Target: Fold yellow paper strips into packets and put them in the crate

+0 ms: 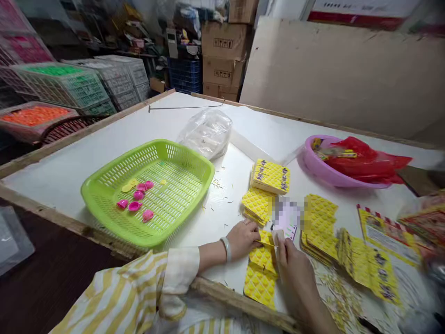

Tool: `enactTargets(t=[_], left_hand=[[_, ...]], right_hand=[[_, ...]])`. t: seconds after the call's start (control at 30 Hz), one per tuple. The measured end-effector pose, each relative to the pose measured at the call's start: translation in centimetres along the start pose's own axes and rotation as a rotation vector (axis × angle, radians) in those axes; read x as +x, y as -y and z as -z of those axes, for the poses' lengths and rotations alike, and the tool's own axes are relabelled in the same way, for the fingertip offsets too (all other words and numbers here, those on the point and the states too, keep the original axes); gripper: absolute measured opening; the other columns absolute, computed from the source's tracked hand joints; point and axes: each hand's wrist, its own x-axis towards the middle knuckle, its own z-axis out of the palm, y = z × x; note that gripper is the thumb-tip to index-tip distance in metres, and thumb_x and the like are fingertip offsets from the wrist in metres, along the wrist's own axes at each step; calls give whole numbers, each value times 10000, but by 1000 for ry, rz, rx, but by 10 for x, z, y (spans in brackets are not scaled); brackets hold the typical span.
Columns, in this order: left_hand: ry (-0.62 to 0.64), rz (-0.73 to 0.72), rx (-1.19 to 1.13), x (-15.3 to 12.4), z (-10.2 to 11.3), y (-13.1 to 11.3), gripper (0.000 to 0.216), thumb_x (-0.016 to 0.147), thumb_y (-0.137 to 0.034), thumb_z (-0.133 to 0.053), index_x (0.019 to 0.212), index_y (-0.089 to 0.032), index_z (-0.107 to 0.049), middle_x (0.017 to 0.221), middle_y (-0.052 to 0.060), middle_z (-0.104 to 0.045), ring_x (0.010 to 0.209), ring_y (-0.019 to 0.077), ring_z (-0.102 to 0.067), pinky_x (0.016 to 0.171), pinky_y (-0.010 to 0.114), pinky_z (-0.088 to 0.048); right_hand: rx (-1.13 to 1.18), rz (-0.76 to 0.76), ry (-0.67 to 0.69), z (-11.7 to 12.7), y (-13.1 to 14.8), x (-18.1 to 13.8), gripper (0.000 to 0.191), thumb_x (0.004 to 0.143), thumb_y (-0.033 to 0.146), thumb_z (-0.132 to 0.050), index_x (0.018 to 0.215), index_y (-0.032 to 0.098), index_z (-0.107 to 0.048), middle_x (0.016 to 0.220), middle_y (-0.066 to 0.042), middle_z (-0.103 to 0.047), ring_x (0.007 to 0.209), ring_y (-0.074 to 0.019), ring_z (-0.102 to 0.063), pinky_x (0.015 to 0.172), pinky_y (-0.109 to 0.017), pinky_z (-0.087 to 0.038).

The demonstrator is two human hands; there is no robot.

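Note:
Near the table's front edge, my left hand point(245, 239) has its fingers curled at the edge of a yellow patterned card point(267, 237). My right hand point(297, 269) is closed around a small pale flat piece point(278, 237), whose kind I cannot make out, at that card's right side. Below both hands lies a row of similar yellow cards point(260, 285). Just beyond are a stack of yellow cards point(259, 204) and a taller stack with dark printing point(271, 176). More yellow cards point(318, 218) lie fanned out to the right.
A green plastic basket point(184, 222) with pink and yellow pieces stands left. Behind it sits a clear plastic bag point(208, 132). A purple basin point(309, 157) holds a red bag point(361, 162). Thin yellow scraps point(339, 297) litter the right front. A wooden rim point(236, 299) edges the table.

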Motion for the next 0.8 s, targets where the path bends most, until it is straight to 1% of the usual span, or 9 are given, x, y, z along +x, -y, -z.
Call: enactTargets(t=[0.07, 0.17, 0.33, 0.5, 0.57, 0.67, 0.73, 0.8], left_hand=[[-6, -3, -8, 1, -1, -1, 214, 888, -328, -561, 842, -162, -688, 930, 69, -627, 923, 195, -547, 796, 314, -447], [-13, -3, -14, 1, -3, 0, 221, 882, -337, -569, 813, -161, -683, 925, 68, -630, 919, 198, -548, 788, 315, -448], [-22, 6, -26, 1, -3, 2, 204, 862, -319, -598, 778, -152, -680, 926, 64, -636, 915, 204, -551, 782, 311, -453], [-27, 3, -47, 0, -4, 4, 195, 863, -310, -594, 797, -153, -690, 931, 64, -637, 905, 205, -550, 793, 316, -460], [-28, 2, -56, 2, -6, 5, 195, 870, -301, -582, 815, -151, -694, 931, 65, -639, 912, 203, -552, 807, 311, -462], [-29, -13, -68, 4, -4, 5, 150, 859, -262, -595, 825, -154, -692, 923, 56, -647, 918, 194, -560, 826, 296, -462], [-35, -23, -67, 3, 0, 3, 127, 845, -249, -609, 827, -146, -680, 917, 62, -646, 909, 194, -565, 818, 296, -465], [-61, -25, -53, -4, 7, -2, 131, 843, -235, -594, 883, -128, -657, 967, 92, -629, 927, 212, -558, 811, 319, -464]], right_hand=[[-52, -1, 52, 1, 5, 2, 282, 991, 306, -300, 940, 160, -535, 694, -84, -681, 567, -192, -614, 487, -248, -178], [-129, 19, 107, 6, 16, 3, 277, 993, 307, -299, 956, 166, -534, 681, -69, -673, 555, -185, -617, 473, -248, -181], [-232, 53, 171, 22, 32, 4, 288, 998, 298, -277, 977, 170, -534, 675, -63, -663, 595, -188, -656, 498, -233, -302], [-259, 137, 282, 35, 39, 12, 296, 992, 240, -247, 983, 161, -531, 732, -98, -686, 703, -249, -694, 551, -285, -402], [-249, 140, 290, 35, 43, 13, 286, 984, 217, -246, 985, 158, -526, 764, -110, -690, 732, -262, -697, 569, -303, -425], [-235, 110, 259, 32, 49, 10, 272, 979, 215, -251, 1017, 154, -514, 785, -117, -688, 742, -249, -696, 594, -302, -443], [-232, 82, 251, 32, 52, 7, 260, 979, 234, -271, 1028, 152, -513, 781, -117, -684, 741, -233, -693, 612, -291, -448], [-223, 65, 258, 33, 52, 7, 242, 974, 245, -298, 1027, 155, -517, 782, -116, -683, 745, -225, -690, 625, -286, -448]])
